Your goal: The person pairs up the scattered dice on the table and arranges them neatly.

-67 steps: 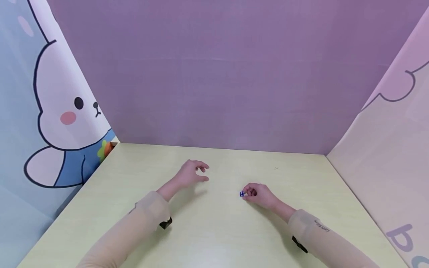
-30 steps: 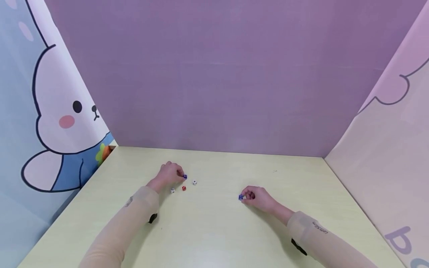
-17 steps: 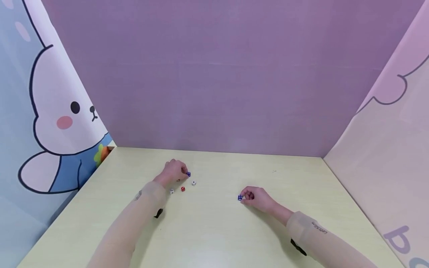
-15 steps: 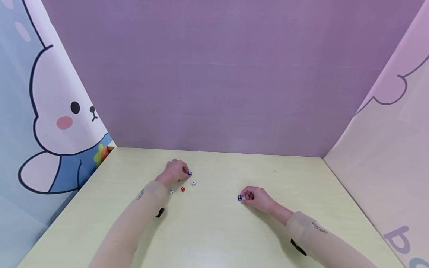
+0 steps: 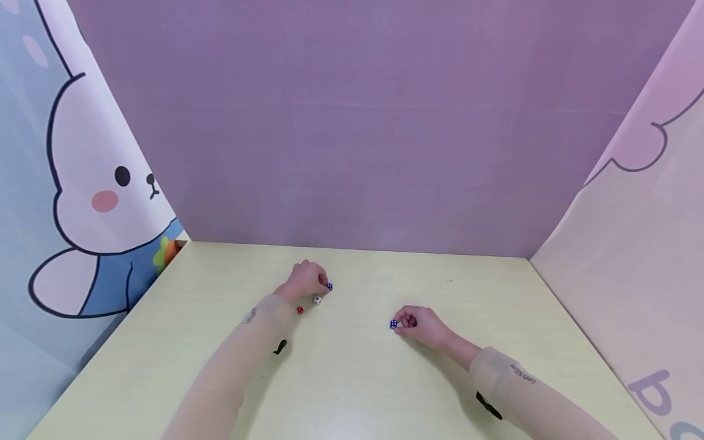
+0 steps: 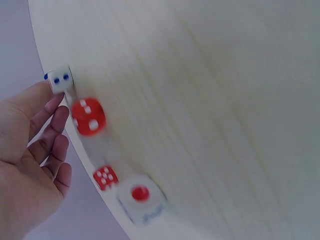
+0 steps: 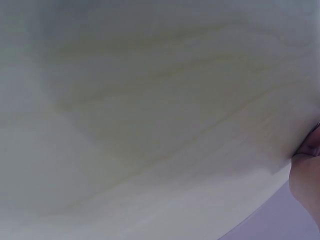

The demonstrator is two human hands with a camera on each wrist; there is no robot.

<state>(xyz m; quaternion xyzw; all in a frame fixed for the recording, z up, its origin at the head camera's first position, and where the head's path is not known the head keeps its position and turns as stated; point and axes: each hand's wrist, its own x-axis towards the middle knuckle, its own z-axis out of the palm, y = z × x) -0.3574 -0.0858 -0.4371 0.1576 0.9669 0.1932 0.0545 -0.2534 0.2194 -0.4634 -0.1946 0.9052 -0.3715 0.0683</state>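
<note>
In the head view my left hand (image 5: 308, 280) pinches a small die (image 5: 329, 286) at its fingertips; it looks dark blue there. The left wrist view shows a white die (image 6: 60, 80) with blue pips at those fingertips and a bit of blue at its edge; whether these are two dice I cannot tell. Near that hand lie a red die (image 5: 299, 310) and a white die (image 5: 317, 300). Close by in the wrist view is another red die (image 6: 105, 177). My right hand (image 5: 423, 324) pinches a blue die (image 5: 393, 324) with white pips, resting low at the table.
The pale wooden table (image 5: 352, 379) spreads under both arms. A purple backdrop (image 5: 357, 134) rises behind it. Printed cloth panels stand at the left (image 5: 110, 183) and right (image 5: 649, 256). The right wrist view shows mostly tabletop (image 7: 150, 110).
My left hand had its fingers spread and empty, then took a die and carried it rightward. A white die at the left is now hidden behind the arm. The right hand keeps its place.
</note>
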